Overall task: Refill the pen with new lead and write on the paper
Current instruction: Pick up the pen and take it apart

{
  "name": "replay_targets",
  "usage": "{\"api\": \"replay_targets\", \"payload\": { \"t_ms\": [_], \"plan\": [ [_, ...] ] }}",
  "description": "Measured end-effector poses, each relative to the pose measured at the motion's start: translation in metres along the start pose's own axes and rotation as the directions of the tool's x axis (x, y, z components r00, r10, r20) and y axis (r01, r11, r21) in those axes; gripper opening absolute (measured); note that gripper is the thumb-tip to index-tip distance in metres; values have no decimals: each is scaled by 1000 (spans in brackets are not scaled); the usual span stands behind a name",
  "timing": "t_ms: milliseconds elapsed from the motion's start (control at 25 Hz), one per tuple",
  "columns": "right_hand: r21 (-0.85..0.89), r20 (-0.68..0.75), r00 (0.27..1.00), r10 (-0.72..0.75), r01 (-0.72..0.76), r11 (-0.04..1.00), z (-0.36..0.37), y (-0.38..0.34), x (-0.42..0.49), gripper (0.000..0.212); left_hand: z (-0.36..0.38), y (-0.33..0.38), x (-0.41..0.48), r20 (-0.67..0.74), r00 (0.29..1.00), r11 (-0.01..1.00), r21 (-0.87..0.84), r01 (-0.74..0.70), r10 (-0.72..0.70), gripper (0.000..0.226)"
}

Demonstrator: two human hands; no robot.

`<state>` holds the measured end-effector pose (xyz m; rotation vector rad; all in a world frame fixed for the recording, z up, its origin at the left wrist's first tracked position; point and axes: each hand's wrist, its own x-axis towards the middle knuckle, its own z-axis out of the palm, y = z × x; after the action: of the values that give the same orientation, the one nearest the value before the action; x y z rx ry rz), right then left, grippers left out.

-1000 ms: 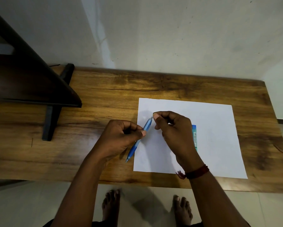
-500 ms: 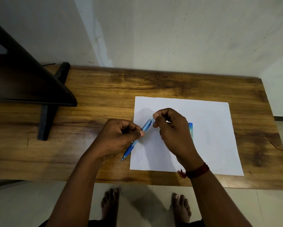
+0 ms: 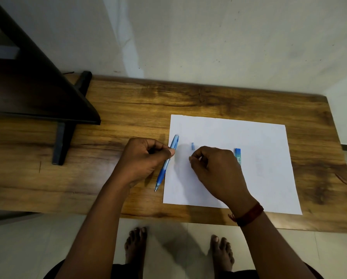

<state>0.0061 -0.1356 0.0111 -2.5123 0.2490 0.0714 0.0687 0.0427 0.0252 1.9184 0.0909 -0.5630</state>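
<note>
Head view: a blue pen [image 3: 167,161] is gripped in the left hand [image 3: 146,158], fingers curled round it, tip toward 7 o'clock, at the 9 o'clock edge of white paper [image 3: 263,178] on a wooden table [image 3: 128,101]. The right hand [image 3: 216,171] is curled over the paper; whether anything is pinched cannot be told. A lead case [image 3: 237,156] lies at its 2 o'clock.

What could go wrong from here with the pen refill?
The small blue piece lies loose on the paper beside the right hand; a nudge could roll it away. The blue box is half hidden behind that hand and might get knocked. Whatever its fingers pinch is too small to see; a thin lead could snap.
</note>
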Motion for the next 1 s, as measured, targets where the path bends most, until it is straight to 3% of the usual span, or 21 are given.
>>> {"api": "replay_targets", "payload": {
  "t_ms": [400, 600, 720, 800, 1000],
  "plan": [
    [-33, 6, 1000, -12, 12, 999, 4, -3, 1, 22, 2, -2, -1, 26, 1000, 1000, 7, 2, -2, 3],
    [132, -56, 997, 44, -36, 991, -10, -8, -3, 10, 6, 1, -2, 37, 999, 999, 2, -34, 34, 4],
    [264, 47, 996, 82, -91, 960, -17, -11, -13, 14, 18, 6, -4, 16, 996, 996, -15, -84, 84, 5],
    [259, 121, 992, 44, -75, 963, -17, -10, -21, 19, 29, 10, -6, -5, 992, 991, -41, -125, 125, 7],
    [219, 81, 996, 49, -66, 974, -26, 4, -34, 18, 55, 18, -10, -27, 989, 987, -53, -150, 148, 8]
  ]
}}
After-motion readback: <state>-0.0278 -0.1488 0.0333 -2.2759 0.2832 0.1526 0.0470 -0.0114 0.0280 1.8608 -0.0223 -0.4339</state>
